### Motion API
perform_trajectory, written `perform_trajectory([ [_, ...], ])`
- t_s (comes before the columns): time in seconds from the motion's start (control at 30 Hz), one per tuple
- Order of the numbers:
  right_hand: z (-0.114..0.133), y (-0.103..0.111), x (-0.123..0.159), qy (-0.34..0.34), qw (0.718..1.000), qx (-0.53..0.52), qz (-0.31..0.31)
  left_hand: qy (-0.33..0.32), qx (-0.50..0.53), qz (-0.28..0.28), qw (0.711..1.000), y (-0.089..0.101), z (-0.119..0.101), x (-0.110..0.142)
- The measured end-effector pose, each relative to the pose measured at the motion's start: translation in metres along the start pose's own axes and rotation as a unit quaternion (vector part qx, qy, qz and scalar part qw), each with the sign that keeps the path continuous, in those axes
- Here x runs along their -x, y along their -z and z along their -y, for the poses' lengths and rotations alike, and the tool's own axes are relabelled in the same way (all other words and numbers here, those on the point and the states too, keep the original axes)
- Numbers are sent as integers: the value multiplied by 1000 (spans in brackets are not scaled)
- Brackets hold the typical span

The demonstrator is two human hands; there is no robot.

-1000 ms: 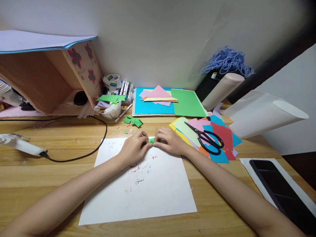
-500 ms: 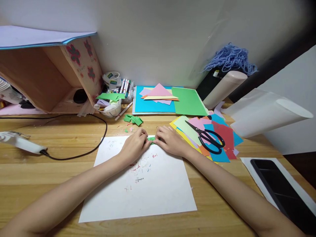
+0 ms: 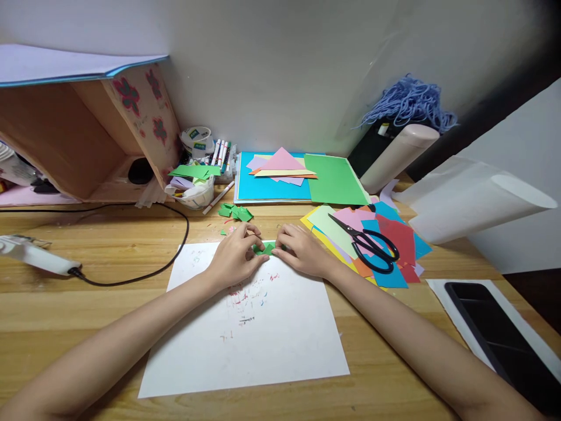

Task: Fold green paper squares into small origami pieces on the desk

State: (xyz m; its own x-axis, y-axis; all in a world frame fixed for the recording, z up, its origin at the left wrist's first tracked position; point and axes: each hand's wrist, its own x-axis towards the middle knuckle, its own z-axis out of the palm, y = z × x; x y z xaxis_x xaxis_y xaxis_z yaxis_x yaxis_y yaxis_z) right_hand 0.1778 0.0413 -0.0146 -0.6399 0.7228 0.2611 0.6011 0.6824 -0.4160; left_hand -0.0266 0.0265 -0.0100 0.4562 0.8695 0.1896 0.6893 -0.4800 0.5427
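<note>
A small folded green paper piece lies at the far edge of a white sheet on the wooden desk. My left hand pinches its left side with curled fingers. My right hand presses and pinches its right side. Both hands are closed on the piece, and most of it is hidden under the fingertips. The white sheet carries small coloured marks and paper bits near the hands.
Black scissors lie on a fan of coloured papers to the right. Green scraps, a blue and green paper stack, a bowl of scraps and markers sit behind. A glue gun with black cord lies left; a dark tray right.
The fingers have shifted slightly on the green piece, with the left fingers lifting a little so more green shows. The arms stay where they were.
</note>
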Motion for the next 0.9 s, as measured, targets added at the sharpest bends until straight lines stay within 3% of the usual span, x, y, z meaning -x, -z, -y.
perform_trajectory([
  [0.37,0,-1,-2,-15,999,29,9,12,-9,-6,1000,-4,3,-2],
  [0.9,5,-4,-3,-37,998,53,7,41,-70,-35,996,-8,-10,0],
])
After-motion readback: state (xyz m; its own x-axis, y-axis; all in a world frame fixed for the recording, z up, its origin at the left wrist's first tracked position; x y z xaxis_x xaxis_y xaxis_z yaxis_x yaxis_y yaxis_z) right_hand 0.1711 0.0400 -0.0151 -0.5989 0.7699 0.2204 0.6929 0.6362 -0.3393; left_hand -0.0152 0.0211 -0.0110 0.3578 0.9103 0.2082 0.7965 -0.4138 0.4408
